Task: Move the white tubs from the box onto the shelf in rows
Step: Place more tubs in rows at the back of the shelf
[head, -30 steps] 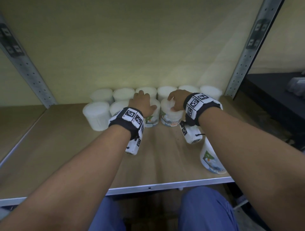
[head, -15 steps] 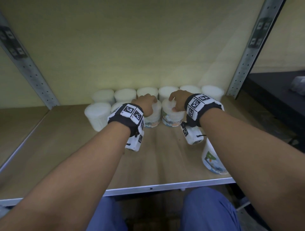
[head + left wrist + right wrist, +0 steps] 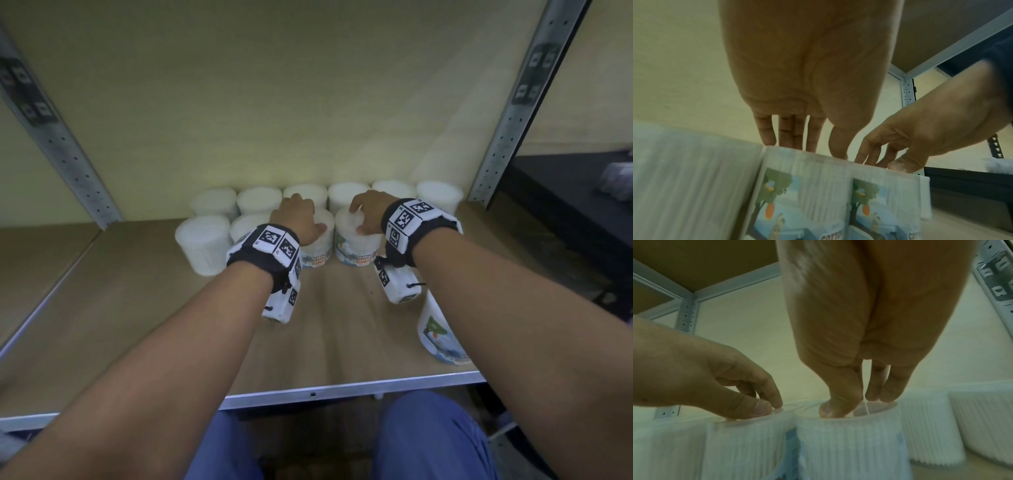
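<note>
White tubs (image 3: 202, 240), blue labels (image 3: 787, 211) with green tree, orange blob; black wristbands (image 3: 274, 241), black-white square markers; tan shelf (image 3: 137, 308); blue trousers (image 3: 428, 438).

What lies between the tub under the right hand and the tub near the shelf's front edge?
Only bare shelf between the tub under the right hand and the front tub; the right wrist camera hangs above it. The head view shows this.

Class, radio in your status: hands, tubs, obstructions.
Left hand grips third tub, right hand fourth tub, front row. Spare tub near shelf edge, beneath right forearm.
</note>
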The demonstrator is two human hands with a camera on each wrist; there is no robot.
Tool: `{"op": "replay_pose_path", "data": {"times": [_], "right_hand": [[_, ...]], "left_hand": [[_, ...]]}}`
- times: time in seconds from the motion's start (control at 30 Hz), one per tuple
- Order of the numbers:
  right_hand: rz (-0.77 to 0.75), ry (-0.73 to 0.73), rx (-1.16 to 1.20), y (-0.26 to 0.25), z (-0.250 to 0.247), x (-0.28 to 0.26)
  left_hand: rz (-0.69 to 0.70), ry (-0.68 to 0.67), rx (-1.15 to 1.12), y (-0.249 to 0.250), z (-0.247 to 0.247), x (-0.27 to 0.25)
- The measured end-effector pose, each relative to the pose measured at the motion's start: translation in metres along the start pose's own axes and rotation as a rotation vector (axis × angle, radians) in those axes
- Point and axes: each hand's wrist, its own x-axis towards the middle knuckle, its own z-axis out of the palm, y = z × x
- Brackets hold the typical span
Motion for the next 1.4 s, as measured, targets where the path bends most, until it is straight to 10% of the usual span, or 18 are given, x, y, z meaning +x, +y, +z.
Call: {"op": "replay_pose_path", "data": {"times": [0.77, 1.4], "right_hand": [[-0.011, -0.015, -0.084, -0.007, -0.001, -0.021], [-0.095, -0.031, -0.099, -0.024, 0.019, -0.132]], "left_hand": [[0.049, -0.071, -0.01, 0.002, -0.007, -0.017], [0.076, -0.087, -0.027, 0.006, -0.011, -0.128]]}}
